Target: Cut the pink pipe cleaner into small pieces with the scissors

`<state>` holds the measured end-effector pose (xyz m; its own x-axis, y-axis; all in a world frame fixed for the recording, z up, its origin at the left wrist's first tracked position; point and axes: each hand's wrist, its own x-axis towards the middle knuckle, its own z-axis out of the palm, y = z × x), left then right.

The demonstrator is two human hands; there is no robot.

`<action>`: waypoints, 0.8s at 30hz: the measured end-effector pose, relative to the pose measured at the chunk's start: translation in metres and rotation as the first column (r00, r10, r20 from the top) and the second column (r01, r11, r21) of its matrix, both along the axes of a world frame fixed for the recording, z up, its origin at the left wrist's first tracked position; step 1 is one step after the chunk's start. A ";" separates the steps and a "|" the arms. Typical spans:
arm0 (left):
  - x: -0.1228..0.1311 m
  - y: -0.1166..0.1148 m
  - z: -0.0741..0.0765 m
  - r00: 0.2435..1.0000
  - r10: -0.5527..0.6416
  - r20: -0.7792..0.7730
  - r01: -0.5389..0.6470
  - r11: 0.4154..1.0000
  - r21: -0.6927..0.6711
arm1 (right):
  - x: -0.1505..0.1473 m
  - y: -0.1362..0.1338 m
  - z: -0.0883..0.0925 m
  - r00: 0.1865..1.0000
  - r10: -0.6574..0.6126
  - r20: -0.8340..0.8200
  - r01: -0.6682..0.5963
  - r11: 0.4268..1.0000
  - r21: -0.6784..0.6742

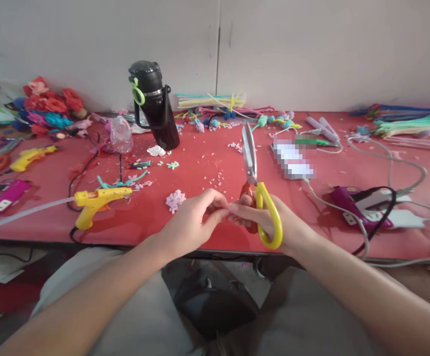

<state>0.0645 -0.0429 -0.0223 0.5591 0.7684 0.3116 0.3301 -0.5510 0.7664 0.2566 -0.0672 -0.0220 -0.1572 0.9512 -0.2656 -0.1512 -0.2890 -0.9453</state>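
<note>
My right hand (254,212) is wrapped about a pair of scissors (267,217) with one yellow and one red-orange handle loop. Their closed-looking blades point up, away from me. Its thumb and forefinger meet the fingertips of my left hand (196,217), which is pinched closed just above the table. Whatever small piece lies between the fingertips is hidden. A small heap of pale pink fuzzy bits (175,201) lies beside my left hand, and tiny pink snippets (217,184) are scattered beyond both hands.
A yellow glue gun (96,202) lies left, with a second glue gun (33,157) farther out. A black flask (155,106) stands behind. Pipe cleaners (211,101) lie along the wall. Purple power strips (359,210) and cables occupy the right; red paper-like flowers (52,101) sit far left.
</note>
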 end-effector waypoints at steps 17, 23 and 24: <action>-0.007 -0.002 -0.009 0.994 0.063 -0.087 -0.051 0.991 0.127 | -0.002 -0.005 -0.008 0.994 -0.065 0.090 0.056 0.993 0.101; -0.006 -0.001 -0.010 0.992 0.036 -0.123 -0.019 0.991 0.135 | -0.003 -0.005 -0.008 0.989 -0.045 0.138 0.028 0.992 0.123; -0.006 -0.002 -0.009 0.992 0.038 -0.120 -0.021 0.989 0.147 | -0.004 -0.005 -0.008 0.989 -0.048 0.141 0.031 0.992 0.119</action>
